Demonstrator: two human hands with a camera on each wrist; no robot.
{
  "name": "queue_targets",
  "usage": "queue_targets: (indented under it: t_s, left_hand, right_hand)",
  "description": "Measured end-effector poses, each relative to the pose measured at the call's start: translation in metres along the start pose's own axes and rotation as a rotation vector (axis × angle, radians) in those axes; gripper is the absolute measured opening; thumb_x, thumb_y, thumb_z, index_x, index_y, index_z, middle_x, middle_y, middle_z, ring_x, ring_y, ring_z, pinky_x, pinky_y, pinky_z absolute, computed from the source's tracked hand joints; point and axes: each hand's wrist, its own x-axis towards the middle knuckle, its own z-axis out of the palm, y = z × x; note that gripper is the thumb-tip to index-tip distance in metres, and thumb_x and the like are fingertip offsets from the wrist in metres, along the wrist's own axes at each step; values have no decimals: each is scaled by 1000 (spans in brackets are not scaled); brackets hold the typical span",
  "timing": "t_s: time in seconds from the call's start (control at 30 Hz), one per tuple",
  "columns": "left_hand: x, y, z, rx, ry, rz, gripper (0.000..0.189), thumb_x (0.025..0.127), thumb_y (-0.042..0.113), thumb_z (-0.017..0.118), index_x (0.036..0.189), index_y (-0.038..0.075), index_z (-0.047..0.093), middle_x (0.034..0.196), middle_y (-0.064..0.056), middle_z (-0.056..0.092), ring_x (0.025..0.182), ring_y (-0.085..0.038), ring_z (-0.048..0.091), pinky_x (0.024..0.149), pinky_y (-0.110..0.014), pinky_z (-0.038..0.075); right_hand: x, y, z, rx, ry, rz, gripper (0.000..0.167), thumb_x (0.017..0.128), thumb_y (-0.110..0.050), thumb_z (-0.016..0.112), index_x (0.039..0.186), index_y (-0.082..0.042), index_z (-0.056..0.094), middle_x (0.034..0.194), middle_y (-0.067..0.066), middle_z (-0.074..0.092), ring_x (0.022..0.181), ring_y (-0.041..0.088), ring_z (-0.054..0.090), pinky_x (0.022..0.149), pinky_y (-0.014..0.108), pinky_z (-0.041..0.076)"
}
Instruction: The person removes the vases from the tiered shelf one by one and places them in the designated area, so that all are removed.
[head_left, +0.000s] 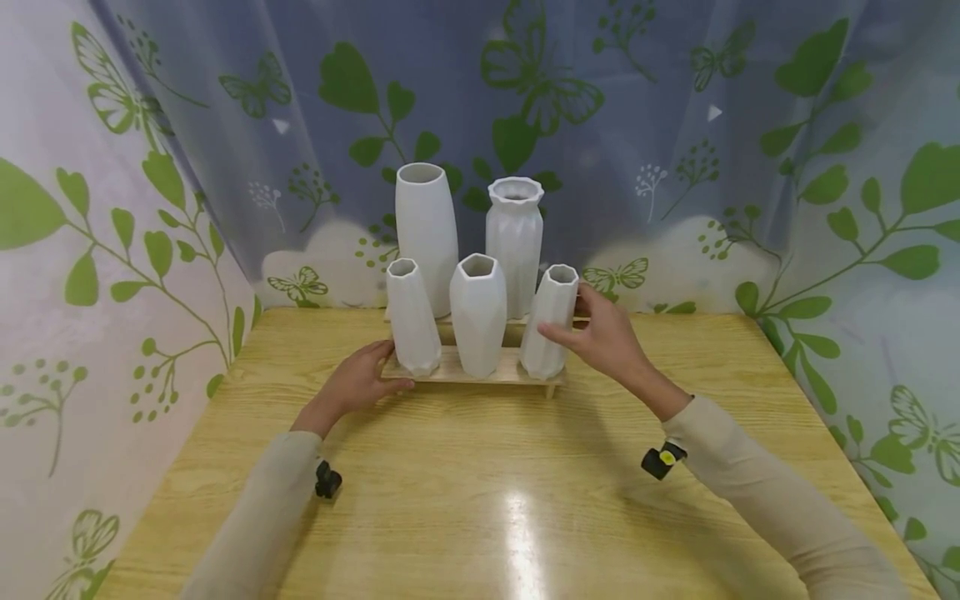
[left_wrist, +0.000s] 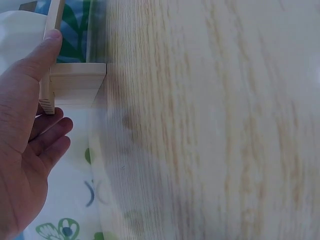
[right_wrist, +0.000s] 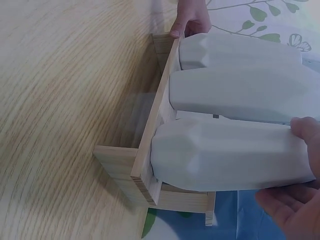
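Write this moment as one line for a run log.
left hand: holds wooden stand at left | right hand: holds front-right vase | other vases: two front, two back, standing

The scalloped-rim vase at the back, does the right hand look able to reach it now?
Probably not while the right hand grips the front right vase, though the scalloped-rim vase has its top uncovered.
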Motion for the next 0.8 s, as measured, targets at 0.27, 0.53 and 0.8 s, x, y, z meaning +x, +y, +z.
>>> queue_targets:
  t_s: [0.27,0.53,0.8]
  left_hand:
    - [1,-2,1,-15,15,5,87,89,49,78,157,8,42,152,-16,51,139,-39,49,111,-59,41]
    - [2,-3,2,-24,19,6,88,89,50,78,157,8,42,153,-16,51,139,-39,49,111,-60,41]
    - [2,-1,0,-29,25,15,87,88,48,80,155,6,44,151,-17,52,138,-40,50,110,-60,42]
  right_hand:
    - [-4,-4,-6,-1,-4,-6,69,87,-33,85,141,-4,53,126,19,68,110,36,70,86,49,61]
    - [-9,-9,-20,-39,26,-24,66,86,-35,86,136,-4,57,121,19,70,105,34,72,85,49,61]
    - [-16,-5,-33,-79,49,-23,66,86,-37,85,137,-5,57,119,19,72,102,35,73,82,52,61]
